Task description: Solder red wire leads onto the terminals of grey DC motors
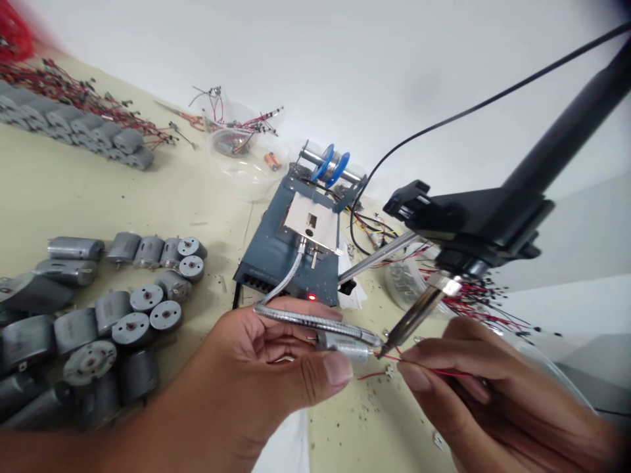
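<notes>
Between the thumb and fingers of my left hand (276, 374) is a small grey electric motor (340, 345), lying on its side with one end toward the right. My right hand (473, 387) pinches a thin red wire (446, 372), its end at the motor's right end. The dark tip of a soldering iron (414, 318), held in a black stand, comes down to that same spot. A flexible metal solder feed tube (315, 320) bends across my left hand, its nozzle beside the iron tip. Whether the wire touches the motor's terminal is too small to tell.
Behind my hands stands a dark blue solder feeder (266, 256) with a blue solder spool (330, 164) and a red light. Many motors (131, 328) lie at left, more in rows (64, 121) farther back. Wires (480, 302) spill at right, beside plastic tubs (246, 174) and scissors (190, 118).
</notes>
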`<state>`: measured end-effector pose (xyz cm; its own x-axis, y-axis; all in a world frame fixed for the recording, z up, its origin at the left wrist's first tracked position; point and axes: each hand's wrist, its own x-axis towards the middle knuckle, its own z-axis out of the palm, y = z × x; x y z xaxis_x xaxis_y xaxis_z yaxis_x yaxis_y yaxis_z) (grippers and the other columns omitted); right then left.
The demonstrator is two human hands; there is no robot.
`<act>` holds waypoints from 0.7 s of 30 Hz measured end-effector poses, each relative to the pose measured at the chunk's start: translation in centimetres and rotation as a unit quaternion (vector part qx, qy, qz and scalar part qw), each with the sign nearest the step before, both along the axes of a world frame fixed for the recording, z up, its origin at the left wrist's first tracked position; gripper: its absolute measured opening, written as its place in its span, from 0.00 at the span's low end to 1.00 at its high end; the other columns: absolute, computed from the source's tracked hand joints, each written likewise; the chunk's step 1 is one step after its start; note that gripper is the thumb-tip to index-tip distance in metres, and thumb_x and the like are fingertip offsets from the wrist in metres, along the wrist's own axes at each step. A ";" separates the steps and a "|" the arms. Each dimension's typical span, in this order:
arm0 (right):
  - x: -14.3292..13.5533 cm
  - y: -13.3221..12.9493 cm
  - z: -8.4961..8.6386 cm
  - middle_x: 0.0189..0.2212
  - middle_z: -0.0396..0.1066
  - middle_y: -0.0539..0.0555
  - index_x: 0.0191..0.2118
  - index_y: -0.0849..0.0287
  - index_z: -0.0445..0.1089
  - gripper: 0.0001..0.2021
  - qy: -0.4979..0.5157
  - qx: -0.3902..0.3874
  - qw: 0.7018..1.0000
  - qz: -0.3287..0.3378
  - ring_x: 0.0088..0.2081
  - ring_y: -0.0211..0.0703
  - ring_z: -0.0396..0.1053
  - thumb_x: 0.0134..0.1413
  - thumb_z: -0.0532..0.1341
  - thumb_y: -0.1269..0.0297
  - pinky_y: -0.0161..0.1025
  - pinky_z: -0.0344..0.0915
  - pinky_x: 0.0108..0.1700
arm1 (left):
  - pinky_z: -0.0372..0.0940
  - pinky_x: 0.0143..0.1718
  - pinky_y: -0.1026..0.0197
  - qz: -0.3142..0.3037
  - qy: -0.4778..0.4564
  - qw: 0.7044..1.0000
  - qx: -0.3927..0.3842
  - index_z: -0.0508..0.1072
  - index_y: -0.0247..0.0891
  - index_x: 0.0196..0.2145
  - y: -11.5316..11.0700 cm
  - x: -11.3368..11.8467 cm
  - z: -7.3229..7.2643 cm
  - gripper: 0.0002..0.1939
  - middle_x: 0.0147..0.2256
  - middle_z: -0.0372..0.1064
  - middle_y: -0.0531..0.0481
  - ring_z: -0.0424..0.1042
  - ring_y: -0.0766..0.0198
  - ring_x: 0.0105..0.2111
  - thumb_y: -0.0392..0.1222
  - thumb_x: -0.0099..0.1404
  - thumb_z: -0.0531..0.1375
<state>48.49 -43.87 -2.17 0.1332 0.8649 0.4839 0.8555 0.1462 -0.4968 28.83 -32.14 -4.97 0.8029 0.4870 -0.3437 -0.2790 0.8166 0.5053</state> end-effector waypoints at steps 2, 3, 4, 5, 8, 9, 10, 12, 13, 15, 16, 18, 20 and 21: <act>0.0 0.0 -0.1 0.25 0.67 0.47 0.43 0.49 0.79 0.06 -0.004 -0.001 1.000 -0.001 0.22 0.39 0.61 0.68 0.70 0.69 0.39 0.53 0.21 | 0.78 0.46 0.66 -0.001 -0.006 1.000 -0.007 0.90 0.48 0.36 0.0 0.0 -0.1 0.14 0.32 0.88 0.58 0.87 0.65 0.39 0.43 0.53 0.86; 0.0 0.0 -0.1 0.26 0.67 0.48 0.43 0.49 0.79 0.06 -0.004 0.005 1.000 -0.004 0.22 0.39 0.61 0.68 0.70 0.70 0.39 0.53 0.21 | 0.78 0.46 0.66 0.001 -0.007 1.000 -0.009 0.90 0.48 0.37 0.0 0.0 -0.1 0.15 0.33 0.88 0.58 0.87 0.65 0.39 0.42 0.53 0.86; 0.1 -0.1 -0.2 0.27 0.68 0.48 0.43 0.49 0.79 0.06 -0.004 0.012 1.000 -0.005 0.23 0.39 0.61 0.68 0.70 0.70 0.38 0.53 0.21 | 0.78 0.45 0.66 0.004 -0.006 1.000 -0.010 0.90 0.48 0.37 0.0 0.0 -0.2 0.15 0.32 0.88 0.58 0.87 0.65 0.38 0.42 0.53 0.86; 0.1 -0.2 -0.2 0.27 0.69 0.48 0.43 0.49 0.78 0.06 -0.005 0.016 1.000 -0.003 0.23 0.39 0.61 0.68 0.70 0.70 0.38 0.53 0.21 | 0.78 0.45 0.66 0.005 -0.005 1.000 -0.011 0.90 0.48 0.37 -0.1 0.0 -0.2 0.15 0.32 0.88 0.58 0.87 0.66 0.37 0.42 0.52 0.86; 0.3 -0.4 -0.1 0.28 0.70 0.48 0.43 0.49 0.79 0.06 -0.003 0.006 1.000 0.003 0.24 0.39 0.63 0.68 0.70 0.71 0.38 0.55 0.21 | 0.77 0.44 0.68 0.005 0.000 1.000 -0.017 0.91 0.48 0.38 -0.1 0.1 -0.3 0.16 0.32 0.88 0.59 0.87 0.66 0.38 0.44 0.52 0.87; 0.3 -0.4 -0.1 0.28 0.71 0.48 0.43 0.49 0.79 0.07 0.000 0.001 1.000 0.002 0.24 0.39 0.64 0.68 0.70 0.71 0.38 0.56 0.21 | 0.77 0.44 0.68 0.003 0.002 1.000 -0.019 0.91 0.49 0.38 -0.1 0.1 -0.3 0.16 0.32 0.88 0.60 0.87 0.66 0.38 0.44 0.53 0.86; 0.4 -0.5 -0.1 0.29 0.72 0.49 0.44 0.48 0.79 0.06 0.001 -0.001 1.000 0.003 0.24 0.40 0.65 0.68 0.70 0.70 0.38 0.56 0.21 | 0.77 0.44 0.69 0.000 0.005 1.000 -0.022 0.91 0.49 0.38 0.0 0.0 -0.3 0.15 0.32 0.88 0.60 0.87 0.66 0.39 0.44 0.53 0.86; 0.4 -0.5 0.0 0.30 0.74 0.49 0.44 0.48 0.79 0.06 0.004 0.001 1.000 0.001 0.24 0.40 0.65 0.68 0.70 0.70 0.38 0.55 0.20 | 0.77 0.44 0.68 -0.003 0.010 1.000 -0.021 0.91 0.50 0.38 0.0 -0.1 -0.3 0.15 0.32 0.88 0.61 0.88 0.65 0.41 0.44 0.55 0.86; 0.5 -0.5 0.0 0.30 0.74 0.49 0.44 0.48 0.79 0.06 0.004 0.002 1.000 0.001 0.23 0.40 0.65 0.68 0.70 0.69 0.38 0.55 0.19 | 0.77 0.45 0.68 -0.005 0.010 1.000 -0.017 0.91 0.50 0.39 0.0 -0.2 -0.3 0.14 0.32 0.88 0.61 0.88 0.65 0.41 0.44 0.55 0.85; 0.5 -0.5 0.0 0.30 0.74 0.49 0.43 0.48 0.80 0.06 0.004 0.003 1.000 0.001 0.23 0.39 0.65 0.68 0.70 0.69 0.38 0.55 0.19 | 0.77 0.47 0.66 -0.007 0.011 1.000 -0.012 0.91 0.50 0.39 0.0 -0.3 -0.2 0.14 0.32 0.88 0.61 0.88 0.63 0.42 0.44 0.56 0.85; 0.5 -0.5 0.0 0.30 0.74 0.49 0.43 0.48 0.79 0.05 0.004 0.002 1.000 0.000 0.23 0.40 0.66 0.68 0.70 0.68 0.38 0.54 0.19 | 0.77 0.47 0.65 -0.005 0.012 1.000 -0.010 0.91 0.50 0.39 0.0 -0.3 -0.2 0.13 0.32 0.88 0.62 0.88 0.63 0.42 0.44 0.56 0.85; 0.4 -0.5 -0.1 0.30 0.74 0.50 0.43 0.48 0.79 0.05 0.003 0.001 1.000 0.002 0.25 0.41 0.69 0.69 0.70 0.68 0.38 0.54 0.19 | 0.77 0.49 0.63 -0.004 0.014 1.000 -0.007 0.91 0.50 0.38 0.0 -0.4 -0.1 0.12 0.33 0.88 0.62 0.88 0.62 0.43 0.44 0.57 0.84; 0.3 -0.5 -0.1 0.30 0.74 0.50 0.43 0.48 0.79 0.05 0.003 -0.001 1.000 0.001 0.26 0.41 0.69 0.69 0.70 0.69 0.38 0.55 0.20 | 0.77 0.49 0.63 -0.003 0.010 1.000 -0.004 0.91 0.50 0.38 0.0 -0.4 0.0 0.12 0.33 0.88 0.63 0.88 0.62 0.43 0.44 0.57 0.84; 0.3 -0.6 -0.1 0.30 0.74 0.50 0.44 0.48 0.79 0.06 0.003 0.000 1.000 0.000 0.26 0.40 0.68 0.69 0.69 0.69 0.38 0.55 0.20 | 0.77 0.49 0.63 -0.002 0.009 1.000 -0.004 0.91 0.50 0.38 0.0 -0.3 0.0 0.12 0.33 0.88 0.63 0.88 0.62 0.43 0.44 0.57 0.84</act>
<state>48.79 -44.44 -2.24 0.1362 0.8646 0.4836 0.8524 0.1464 -0.5019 28.48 -32.13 -4.93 0.7985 0.4806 -0.3626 -0.2664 0.8222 0.5030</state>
